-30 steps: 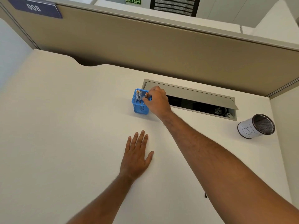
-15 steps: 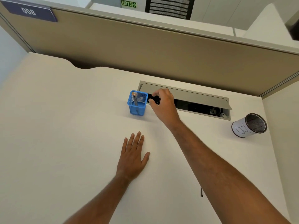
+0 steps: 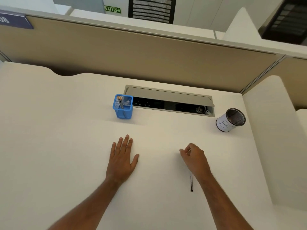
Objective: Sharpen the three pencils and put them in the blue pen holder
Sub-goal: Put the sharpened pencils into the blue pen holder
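Left hand (image 3: 122, 161) flat, empty on the white desk (image 3: 58, 138); right hand (image 3: 195, 159) curled, maybe pinching the thin dark pencil (image 3: 191, 183), mostly hidden beneath it.

A blue holder (image 3: 123, 107) stands on the white counter (image 3: 58, 130), just beside the left end of a long open slot (image 3: 169, 103) with a grey flap. Two pencils (image 3: 121, 102) lean inside the holder. Far to the right sits a round cup (image 3: 230, 120) tipped toward us, with a letter B on its white side. The left hand (image 3: 122, 159) lies flat on the counter, fingers spread. The right hand (image 3: 195, 159) is curled loosely, fingers bent in. A dark pencil (image 3: 191, 182) lies on the counter, its far end hidden under that hand. A tan wall (image 3: 149, 52) rises behind the counter.
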A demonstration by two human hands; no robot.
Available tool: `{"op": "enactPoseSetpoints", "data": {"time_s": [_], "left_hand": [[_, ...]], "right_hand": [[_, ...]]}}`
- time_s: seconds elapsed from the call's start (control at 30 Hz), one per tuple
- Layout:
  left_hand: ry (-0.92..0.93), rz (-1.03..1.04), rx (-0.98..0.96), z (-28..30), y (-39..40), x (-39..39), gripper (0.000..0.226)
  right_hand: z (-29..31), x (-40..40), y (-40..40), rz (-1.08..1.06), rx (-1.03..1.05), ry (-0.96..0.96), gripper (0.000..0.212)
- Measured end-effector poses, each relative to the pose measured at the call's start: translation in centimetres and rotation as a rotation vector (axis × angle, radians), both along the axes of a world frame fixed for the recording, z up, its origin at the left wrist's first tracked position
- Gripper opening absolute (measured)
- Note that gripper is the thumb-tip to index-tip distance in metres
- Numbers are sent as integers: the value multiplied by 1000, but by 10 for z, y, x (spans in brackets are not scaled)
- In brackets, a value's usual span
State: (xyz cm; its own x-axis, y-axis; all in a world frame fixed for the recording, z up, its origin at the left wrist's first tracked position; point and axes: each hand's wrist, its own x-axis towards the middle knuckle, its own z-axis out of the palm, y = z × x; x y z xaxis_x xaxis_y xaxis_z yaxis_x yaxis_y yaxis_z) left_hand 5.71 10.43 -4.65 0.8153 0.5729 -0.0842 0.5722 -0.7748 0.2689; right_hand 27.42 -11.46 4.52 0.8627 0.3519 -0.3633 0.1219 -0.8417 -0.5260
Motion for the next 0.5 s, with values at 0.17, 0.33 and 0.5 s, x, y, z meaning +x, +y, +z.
{"op": "enactPoseSetpoints", "data": {"time_s": [0.17,0.33,0.5], "left_hand": [[-3,-3,-2,0,1,-1,76],[5,0,-12,-1,1,0,76],[16,-4,-21,-2,1,0,76]], "right_hand": [[-10,-12,-45,82,-258,38,37],[-13,-29,-55,236,-380,-22,33],[-16,-42,-52,328,-438,-240,23]]}}
